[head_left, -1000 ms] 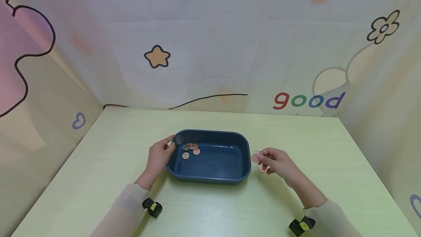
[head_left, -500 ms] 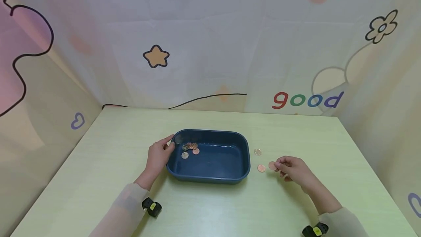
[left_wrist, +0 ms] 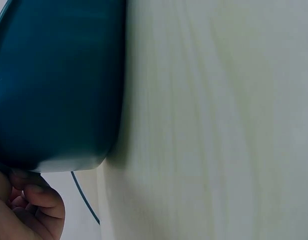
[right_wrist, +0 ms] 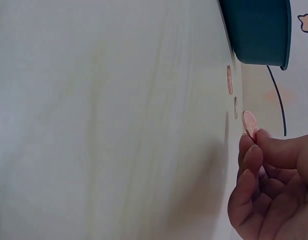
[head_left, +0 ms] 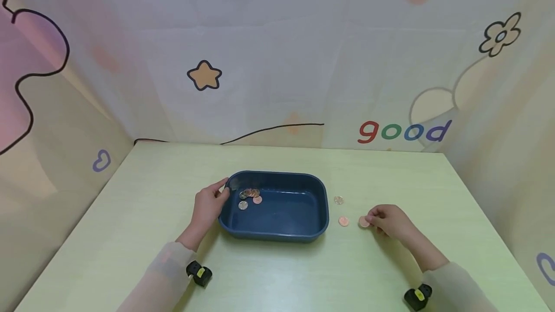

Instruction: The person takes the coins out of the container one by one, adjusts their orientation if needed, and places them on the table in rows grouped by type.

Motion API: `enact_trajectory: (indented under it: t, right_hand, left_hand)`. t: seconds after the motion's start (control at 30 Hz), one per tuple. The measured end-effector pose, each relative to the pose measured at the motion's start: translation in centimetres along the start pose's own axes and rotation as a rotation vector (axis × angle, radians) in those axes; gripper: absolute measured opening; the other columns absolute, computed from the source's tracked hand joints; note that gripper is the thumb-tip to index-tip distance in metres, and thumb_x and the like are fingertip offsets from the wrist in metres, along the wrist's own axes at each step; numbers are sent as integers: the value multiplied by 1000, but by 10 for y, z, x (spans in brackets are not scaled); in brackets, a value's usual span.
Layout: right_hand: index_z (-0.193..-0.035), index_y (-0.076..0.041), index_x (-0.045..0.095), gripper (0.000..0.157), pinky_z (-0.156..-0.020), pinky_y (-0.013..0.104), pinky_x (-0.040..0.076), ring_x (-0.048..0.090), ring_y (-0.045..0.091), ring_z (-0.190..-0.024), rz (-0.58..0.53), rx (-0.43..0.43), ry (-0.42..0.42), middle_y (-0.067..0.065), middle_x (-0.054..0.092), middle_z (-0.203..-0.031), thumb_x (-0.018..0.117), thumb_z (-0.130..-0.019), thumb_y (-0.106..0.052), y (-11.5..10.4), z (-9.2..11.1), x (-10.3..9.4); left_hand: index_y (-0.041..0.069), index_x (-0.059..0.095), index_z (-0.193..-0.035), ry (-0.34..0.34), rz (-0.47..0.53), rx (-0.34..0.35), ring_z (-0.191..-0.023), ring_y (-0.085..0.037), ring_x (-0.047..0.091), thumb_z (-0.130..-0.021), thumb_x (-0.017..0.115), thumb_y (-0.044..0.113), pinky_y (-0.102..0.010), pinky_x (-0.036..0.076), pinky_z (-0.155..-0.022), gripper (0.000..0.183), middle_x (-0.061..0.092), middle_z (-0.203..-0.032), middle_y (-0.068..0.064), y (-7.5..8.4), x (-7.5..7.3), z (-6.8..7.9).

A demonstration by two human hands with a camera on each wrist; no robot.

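A dark blue tray sits on the table, with a cluster of coins inside at its left, a silvery coin and a copper coin beside them. My left hand grips the tray's left end, thumb and fingers at the rim; the left wrist view shows its curled fingers against the tray. Between thumb and forefinger, my right hand pinches a copper coin, held just above the table. To its left lie another copper coin and a pale coin.
The pale wood-grain table meets a patterned cloth backdrop behind and at both sides. Each wrist carries a small black camera, the left camera and the right camera.
My right hand has moved right and a little nearer with the pinched copper coin, away from the tray, uncovering the two coins on the table. The left hand has stayed on the tray.
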State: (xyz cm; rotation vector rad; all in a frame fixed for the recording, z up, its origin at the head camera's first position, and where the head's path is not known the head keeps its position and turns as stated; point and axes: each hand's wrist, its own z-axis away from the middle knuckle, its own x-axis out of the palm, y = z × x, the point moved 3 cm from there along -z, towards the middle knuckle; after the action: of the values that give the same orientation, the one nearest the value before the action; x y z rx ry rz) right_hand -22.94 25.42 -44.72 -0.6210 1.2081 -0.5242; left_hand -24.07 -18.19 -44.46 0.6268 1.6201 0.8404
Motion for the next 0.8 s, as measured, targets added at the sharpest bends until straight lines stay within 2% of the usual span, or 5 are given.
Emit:
enact_trajectory:
  t: [0.4, 0.8]
  right_hand:
    - [-91, 4, 66, 15, -58, 26, 43, 51, 14, -64, 71, -35, -42, 3, 60, -73, 60, -99, -7, 1, -6, -5]
    - [-92, 5, 69, 16, -67, 31, 41, 49, 16, -73, 189, -53, -30, 7, 61, -81, 64, -97, -9, 4, -12, -7]
  left_hand:
    - [0, 64, -137, 0, -1, 1, -54, -11, 37, -97, 58, 12, -22, 29, -51, 42, 42, -60, 4, -3, 0, -1]
    - [0, 64, -137, -1, 4, 10, -54, -11, 38, -97, 57, 11, -22, 29, -51, 42, 43, -60, 4, -3, 1, -1]
